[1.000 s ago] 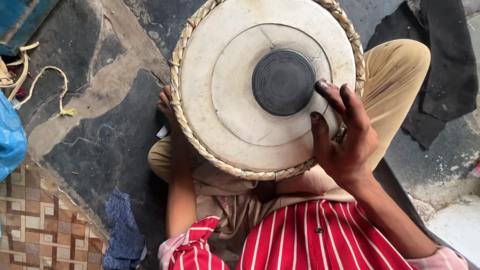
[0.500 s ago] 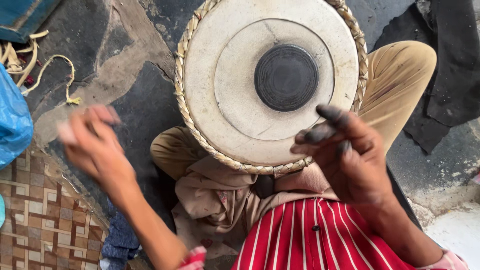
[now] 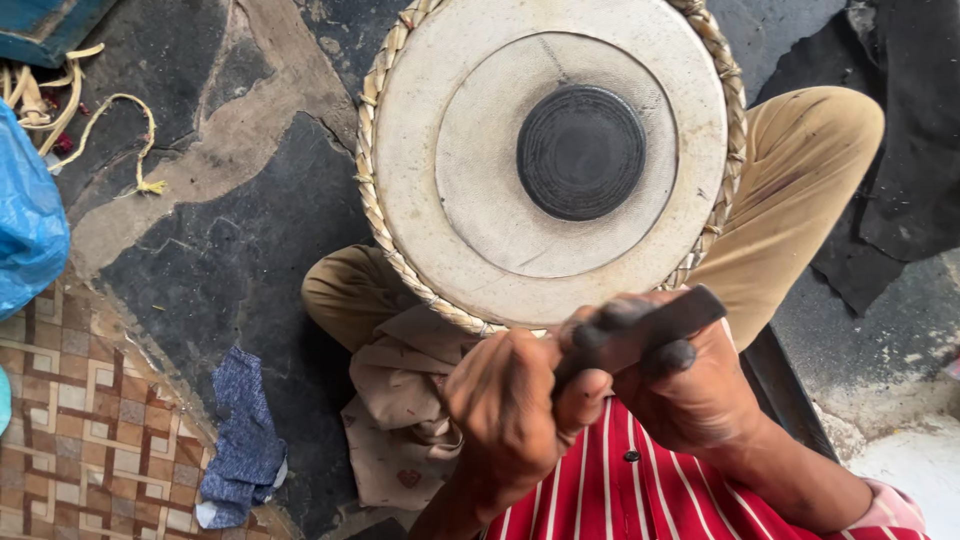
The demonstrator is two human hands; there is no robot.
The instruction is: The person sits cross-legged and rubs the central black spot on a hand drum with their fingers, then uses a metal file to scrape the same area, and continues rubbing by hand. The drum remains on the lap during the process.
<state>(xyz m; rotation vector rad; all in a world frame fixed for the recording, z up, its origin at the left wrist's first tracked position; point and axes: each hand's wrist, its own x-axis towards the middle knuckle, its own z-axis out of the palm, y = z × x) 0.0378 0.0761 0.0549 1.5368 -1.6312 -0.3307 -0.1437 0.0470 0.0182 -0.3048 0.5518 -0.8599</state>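
Note:
A round drum stands upright between my crossed legs, its pale skin head facing me with a black disc in the middle and a braided rim. Just below its near edge, over my lap, my two hands meet. My left hand is curled around the blackened fingers of my right hand. A dark streak runs across the right hand's fingers; I cannot tell whether it is a smeared finger or a small dark piece. Neither hand touches the drum.
A crumpled beige cloth lies on my lap. A blue rag lies on the dark stone floor beside a patterned tiled strip. A blue plastic bag and frayed cord are at the left. Dark sheeting lies at the right.
My right hand has lifted off the drum head and drawn back to my lap. My left hand came out from beside the drum, swung left, then closed over the right hand's fingers.

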